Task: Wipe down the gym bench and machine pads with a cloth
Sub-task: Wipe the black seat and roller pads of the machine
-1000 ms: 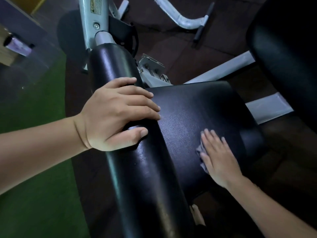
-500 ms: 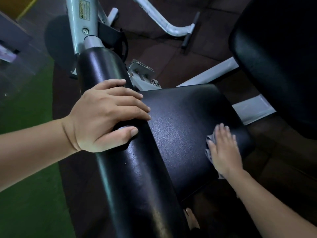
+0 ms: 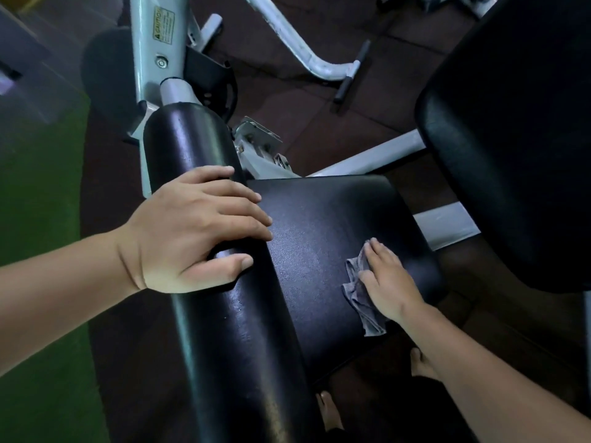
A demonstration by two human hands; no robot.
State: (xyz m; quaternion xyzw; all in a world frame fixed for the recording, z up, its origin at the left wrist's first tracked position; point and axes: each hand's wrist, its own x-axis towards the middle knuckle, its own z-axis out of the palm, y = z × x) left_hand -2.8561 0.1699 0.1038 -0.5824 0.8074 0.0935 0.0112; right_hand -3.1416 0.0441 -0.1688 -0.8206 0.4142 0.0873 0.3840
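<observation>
Seat pad (image 3: pixel 319 225) is being wiped; more seems left.
Cloth (image 3: pixel 355 290) is pressed under flat right grip (image 3: pixel 388 282); roller pad (image 3: pixel 192 139) is clasped by left grip (image 3: pixel 192 231).

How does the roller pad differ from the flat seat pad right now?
The roller pad is a long cylinder; the seat pad is flat and squarish. The left hand grips the roller pad bare; the right hand presses a grey cloth on the seat pad. Both are black and shiny.
</observation>
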